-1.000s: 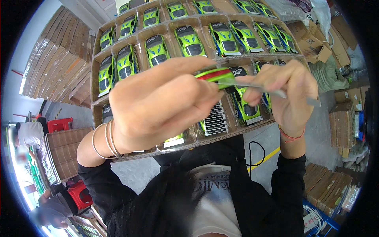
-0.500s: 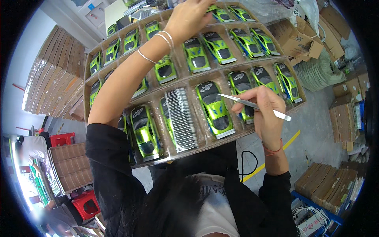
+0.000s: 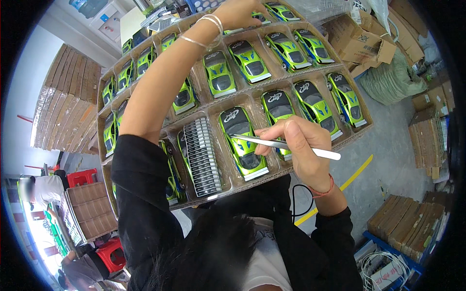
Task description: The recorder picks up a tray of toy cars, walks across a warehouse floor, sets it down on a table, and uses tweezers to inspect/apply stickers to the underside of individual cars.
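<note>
Pinched between the fingers of my right hand (image 3: 303, 150) are silver tweezers (image 3: 326, 154). Their tip meets, or hovers just over, the dark front part of a green-and-black toy car (image 3: 244, 146). The car sits in a compartment of a cardboard tray (image 3: 358, 132) with clear plastic liners. Left of it, a strip of silver-and-black rectangular pieces (image 3: 201, 157) lies across another toy car, hiding most of it. My left hand (image 3: 242, 13) reaches to the far row, by a partly hidden green car (image 3: 262, 20); its fingers are partly cut off by the upper edge.
More green toy cars (image 3: 315, 104) fill the tray's rows. Stacked cardboard (image 3: 68, 97) stands at the left, and open cartons (image 3: 359, 43) at the far right. Flattened cardboard (image 3: 405, 225) sits by a blue crate at the lower right. Other people (image 3: 43, 186) are at the left.
The near car and the tweezers have shifted left and slightly down in the picture, with the tip staying over that car. My left arm has swung slightly; the whole view has shifted.
</note>
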Action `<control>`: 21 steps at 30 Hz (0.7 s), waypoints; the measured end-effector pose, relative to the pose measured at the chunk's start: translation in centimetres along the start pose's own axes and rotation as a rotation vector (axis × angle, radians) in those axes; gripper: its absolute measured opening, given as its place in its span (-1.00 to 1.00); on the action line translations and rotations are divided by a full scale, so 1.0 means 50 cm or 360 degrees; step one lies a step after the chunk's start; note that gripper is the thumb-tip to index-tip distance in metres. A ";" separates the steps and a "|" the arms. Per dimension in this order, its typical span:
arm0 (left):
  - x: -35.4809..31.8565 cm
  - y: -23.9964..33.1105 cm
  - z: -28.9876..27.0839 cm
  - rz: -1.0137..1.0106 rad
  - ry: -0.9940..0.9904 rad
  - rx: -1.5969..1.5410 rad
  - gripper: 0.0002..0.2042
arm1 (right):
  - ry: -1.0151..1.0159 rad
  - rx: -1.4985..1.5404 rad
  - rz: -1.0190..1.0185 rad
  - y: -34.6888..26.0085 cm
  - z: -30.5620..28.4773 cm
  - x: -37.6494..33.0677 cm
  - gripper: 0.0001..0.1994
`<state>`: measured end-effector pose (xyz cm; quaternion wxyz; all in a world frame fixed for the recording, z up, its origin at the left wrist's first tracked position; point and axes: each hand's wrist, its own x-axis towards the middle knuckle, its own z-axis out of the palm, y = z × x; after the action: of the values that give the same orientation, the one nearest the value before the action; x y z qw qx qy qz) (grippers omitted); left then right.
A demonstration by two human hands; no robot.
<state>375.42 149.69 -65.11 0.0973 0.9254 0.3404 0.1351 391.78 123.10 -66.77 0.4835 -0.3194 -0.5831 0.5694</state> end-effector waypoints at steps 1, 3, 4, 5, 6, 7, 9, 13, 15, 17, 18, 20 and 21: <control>0.006 -0.009 0.008 -0.0001 0.0005 -0.0004 -0.69 | 0.0002 -0.0014 -0.0033 -0.001 0.000 0.000 -0.63; 0.018 -0.031 0.031 0.0364 0.0111 0.0195 -0.66 | 0.0001 -0.0025 -0.0035 0.001 -0.001 0.000 -0.63; 0.030 -0.051 0.031 0.0358 0.0116 0.0194 -0.66 | -0.0002 -0.0030 -0.0043 0.002 -0.001 0.001 -0.63; 0.041 -0.071 0.027 0.0285 -0.0069 0.0080 -0.67 | -0.0011 -0.0032 -0.0041 0.001 0.000 0.001 -0.63; 0.046 -0.086 0.029 0.0205 -0.0259 -0.0035 -0.67 | -0.0026 -0.0010 -0.0018 0.005 -0.002 0.001 -0.64; 0.044 -0.057 0.023 0.0216 -0.0261 -0.0044 -0.67 | -0.0017 0.0001 0.0005 0.004 -0.004 -0.001 -0.64; 0.030 -0.008 0.011 0.0039 -0.0037 0.0095 -0.71 | -0.0005 0.0017 0.0004 0.004 -0.004 -0.004 -0.63; 0.029 -0.027 0.037 0.0014 0.0362 0.0241 -0.76 | -0.0031 -0.0014 0.0002 -0.003 -0.002 -0.009 -0.61; 0.008 0.024 0.034 -0.0033 0.0558 0.0243 -0.78 | 0.0040 0.0019 0.0060 -0.002 0.000 -0.016 -0.61; 0.021 -0.063 0.064 0.0012 0.0747 0.0179 -0.78 | -0.0010 0.0041 0.0058 0.007 0.012 -0.013 -0.60; 0.022 -0.095 0.067 -0.0015 0.0831 0.0206 -0.77 | -0.0009 -0.0008 0.0048 0.007 0.015 -0.011 -0.61; 0.014 -0.034 0.036 -0.0344 0.0767 -0.0059 -0.74 | 0.0076 -0.0007 0.0096 0.008 0.010 -0.019 -0.65; -0.011 0.029 -0.023 -0.0699 0.0641 -0.0302 -0.72 | 0.0049 -0.0028 0.0101 0.002 0.008 -0.015 -0.67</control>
<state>375.50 148.35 -63.72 0.1409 0.7711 0.5306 0.3226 391.65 122.29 -66.98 0.4713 -0.3508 -0.5701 0.5742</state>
